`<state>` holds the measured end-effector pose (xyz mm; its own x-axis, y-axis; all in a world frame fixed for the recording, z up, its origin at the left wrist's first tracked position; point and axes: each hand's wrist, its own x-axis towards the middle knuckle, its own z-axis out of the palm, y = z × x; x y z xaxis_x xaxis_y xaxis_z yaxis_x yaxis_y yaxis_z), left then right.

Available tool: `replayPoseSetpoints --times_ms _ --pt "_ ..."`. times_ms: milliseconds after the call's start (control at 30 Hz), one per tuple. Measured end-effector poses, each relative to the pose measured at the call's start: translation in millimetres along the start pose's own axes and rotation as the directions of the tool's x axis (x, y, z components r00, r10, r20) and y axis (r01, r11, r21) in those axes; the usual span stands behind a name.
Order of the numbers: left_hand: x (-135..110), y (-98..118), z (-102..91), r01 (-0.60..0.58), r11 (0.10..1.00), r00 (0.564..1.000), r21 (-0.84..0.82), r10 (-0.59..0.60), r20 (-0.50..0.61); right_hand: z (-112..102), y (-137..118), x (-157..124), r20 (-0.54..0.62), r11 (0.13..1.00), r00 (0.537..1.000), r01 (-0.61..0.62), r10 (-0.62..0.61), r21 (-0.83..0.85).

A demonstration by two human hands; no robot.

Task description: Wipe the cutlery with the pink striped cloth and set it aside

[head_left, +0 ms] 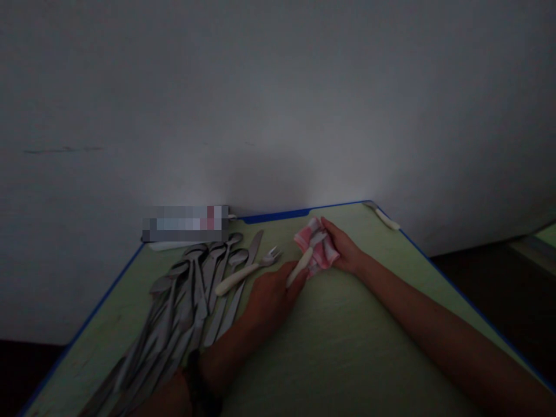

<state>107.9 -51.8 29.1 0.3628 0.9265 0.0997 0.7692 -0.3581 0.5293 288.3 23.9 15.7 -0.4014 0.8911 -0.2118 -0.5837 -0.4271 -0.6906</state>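
1. The left hand [278,289] pinches the slim cream handle of a metal-headed utensil [299,266], held above the pale green, blue-edged tabletop [347,341], towards its far edge.
2. The right hand [341,249] grips a pink-and-white patterned cloth [328,255]; the utensil's head lies against it (its exact shape is hard to make out in the dim light).
3. Just beside the left hand, a cream-handled metal fork [238,279] lies across a heap of silvery metal cutlery [167,324], which stretches along the tabletop's left edge.
4. Another cream-handled metal utensil [386,219] lies at the far right corner.
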Motion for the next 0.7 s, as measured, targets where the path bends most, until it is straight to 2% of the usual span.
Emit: replayPoseSetpoints --times_ms 133,333,433,533,700 --pt "-0.4 2.2 -1.2 -0.016 0.999 0.998 0.035 0.014 0.056 2.1 -1.3 -2.7 0.067 0.999 0.997 -0.046 0.046 -0.006" --pt "1.5 1.1 4.5 -0.010 0.994 0.997 0.113 0.001 0.079 4.6 0.9 -1.3 0.023 1.000 0.999 -0.031 0.031 -0.001" --pt "2.1 0.2 5.4 -0.007 0.996 0.997 0.094 0.000 0.073 2.2 2.7 0.4 0.020 0.998 0.999 -0.031 0.032 -0.051" --pt "1.9 -0.4 4.9 -0.020 0.997 0.997 0.069 0.015 0.078 -1.4 4.8 1.6 0.007 0.995 1.000 0.028 -0.028 -0.100" --pt "1.5 -1.5 5.4 -0.022 1.000 0.999 0.001 0.022 0.047 -1.6 7.1 1.8 0.020 0.992 0.998 0.069 -0.067 -0.107"
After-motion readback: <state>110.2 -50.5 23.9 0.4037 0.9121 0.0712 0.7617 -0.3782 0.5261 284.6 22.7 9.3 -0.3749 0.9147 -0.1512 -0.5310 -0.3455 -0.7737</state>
